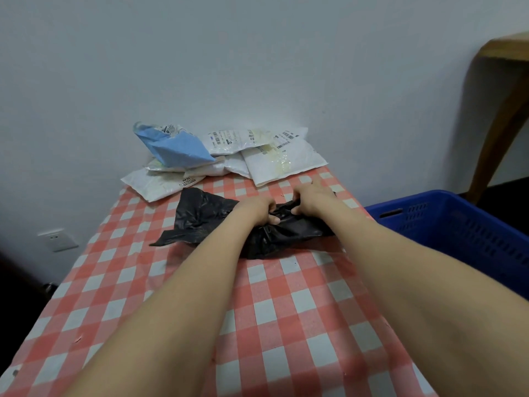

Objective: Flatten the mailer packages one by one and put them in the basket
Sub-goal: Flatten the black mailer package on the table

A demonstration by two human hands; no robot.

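Black mailer (pixel 200 219) (middle beneath hands (pixel 257 209))

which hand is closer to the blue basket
Right. The right hand grips the black mailer on the side toward the blue basket. The left hand grips it just beside the right, farther from the basket.

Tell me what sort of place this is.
Likely a room in a home, not a packing shop: a red-checked tablecloth on a surface set against a plain wall, a wall socket low at the left, and wooden furniture at the right.
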